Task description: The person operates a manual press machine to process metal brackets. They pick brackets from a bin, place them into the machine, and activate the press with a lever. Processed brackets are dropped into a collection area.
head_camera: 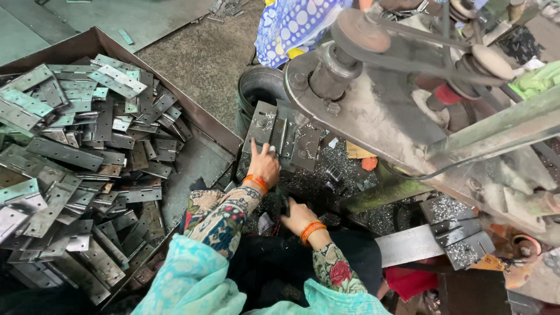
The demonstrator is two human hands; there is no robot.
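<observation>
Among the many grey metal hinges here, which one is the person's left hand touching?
The left hand rests on the grey metal hinge lying open on the machine bed under the belt pulley, apart from the heap in the brown tray at left.

The left hand (264, 165) presses on a metal hinge (262, 126) under the drill machine (373, 99). The right hand (296, 217) rests lower. A bin of hinges (76, 169) lies beside.

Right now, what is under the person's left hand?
The left hand rests on a grey metal hinge plate scattered with metal shavings; the part beneath the palm is hidden.
</observation>
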